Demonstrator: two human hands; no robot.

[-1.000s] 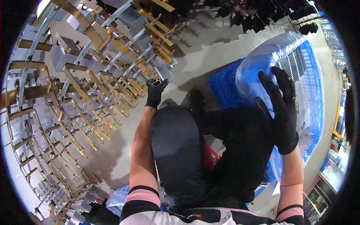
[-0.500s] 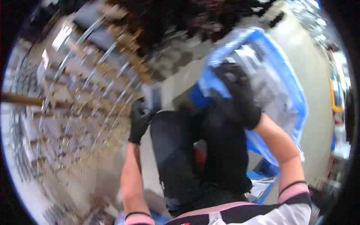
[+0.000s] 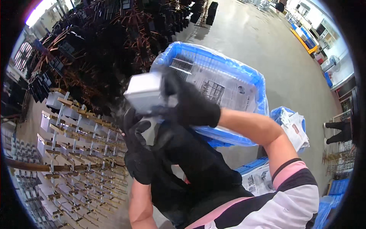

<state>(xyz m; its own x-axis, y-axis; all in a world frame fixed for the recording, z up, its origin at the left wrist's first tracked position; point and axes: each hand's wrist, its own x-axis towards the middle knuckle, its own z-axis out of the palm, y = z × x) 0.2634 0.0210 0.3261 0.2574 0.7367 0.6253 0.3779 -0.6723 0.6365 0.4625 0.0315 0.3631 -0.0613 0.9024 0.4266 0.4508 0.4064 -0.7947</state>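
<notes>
A white, box-shaped piece point(image 3: 145, 88) with a flat top and squared edges is held up over my knees. My right hand point(image 3: 188, 101), in a black glove, grips it by its right side. My left hand point(image 3: 139, 147), also black-gloved, is just below the piece, with fingers partly bent and thumb apart. Blur hides whether its fingertips touch the piece. Beyond my right hand stands a blue crate point(image 3: 263, 93) lined with clear plastic. Sheets of newspaper point(image 3: 225, 89) lie in it, and a row of thin white pieces point(image 3: 182, 65) sits at its far left corner.
On my left is a rack point(image 3: 78, 126) of metal rods and brass-coloured clips carrying pale plates. Dark racks with black parts point(image 3: 95, 49) crowd behind it. A smaller blue crate with papers point(image 3: 293, 128) stands at right, and newspapers point(image 3: 259, 179) lie near my hip. Another person's legs point(image 3: 339, 131) show far right.
My right hand has come out of the crate and moved left, now gripping the white piece. My left hand, earlier beside the rack with a pale piece, is now beneath it. The view has turned.
</notes>
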